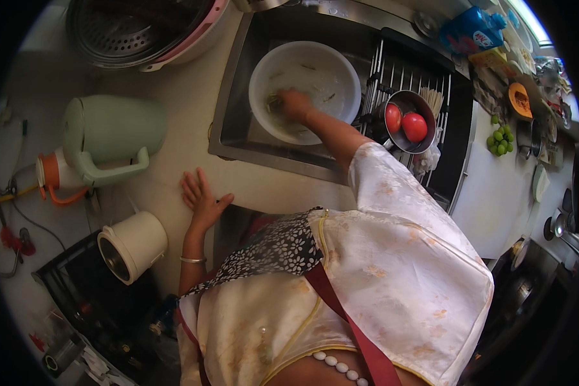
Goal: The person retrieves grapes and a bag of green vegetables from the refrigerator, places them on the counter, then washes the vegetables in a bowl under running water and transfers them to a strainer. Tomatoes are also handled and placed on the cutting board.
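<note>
My right hand (pixel 293 103) reaches into a white plastic basin (pixel 340 62) of water in the sink, its fingers dipped beside a small cluster of thin greenish pieces (pixel 273 102). Whether the fingers grip them is unclear. More slender pieces float in the water around the hand. Palm down on the counter, left of the sink's front corner, rests my left hand (pixel 203 197), fingers spread and holding nothing. Right of the basin, a metal pot (pixel 427 144) with red tomatoes (pixel 414 127) stands on a roll-up drying rack (pixel 400 72).
On the left are a green kettle (pixel 120 128), an orange-and-white jug (pixel 53 171) and a cream electric cooker (pixel 142 241). A pink-rimmed basin (pixel 173 58) with a strainer stands behind. To the right lie green grapes (pixel 500 141), cut pumpkin (pixel 519 100) and a blue bottle (pixel 470 34).
</note>
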